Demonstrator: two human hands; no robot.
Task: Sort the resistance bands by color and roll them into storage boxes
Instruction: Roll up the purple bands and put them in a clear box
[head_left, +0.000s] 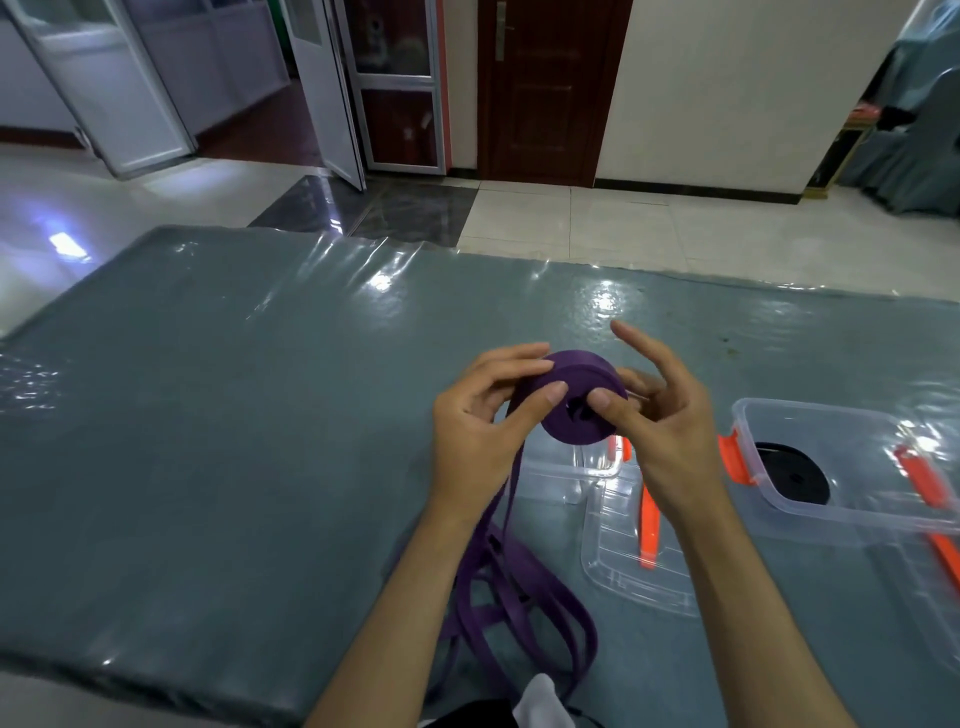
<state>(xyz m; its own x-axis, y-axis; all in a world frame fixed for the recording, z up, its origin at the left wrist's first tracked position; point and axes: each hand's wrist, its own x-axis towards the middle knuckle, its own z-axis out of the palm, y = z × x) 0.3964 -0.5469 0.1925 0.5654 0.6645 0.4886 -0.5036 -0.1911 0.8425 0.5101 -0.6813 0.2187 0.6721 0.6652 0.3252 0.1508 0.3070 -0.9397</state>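
Note:
A purple resistance band, partly wound into a thick roll (582, 400), is held up above the table between both hands. My left hand (478, 431) grips the roll's left side, thumb on its face and fingers over its top. My right hand (665, 421) pinches the right side with its thumb on the face, while its index finger points up and away. The unrolled tail of the purple band (514, 597) hangs down and lies in loose loops on the table near my body. A black rolled band (792, 478) lies inside a clear storage box (852, 514) at the right.
A second clear box (597, 467) stands just under the roll, and a clear lid with orange clips (634, 566) lies in front of it. The table has a grey-green cover under shiny plastic (234, 415). Tiled floor and doors lie beyond.

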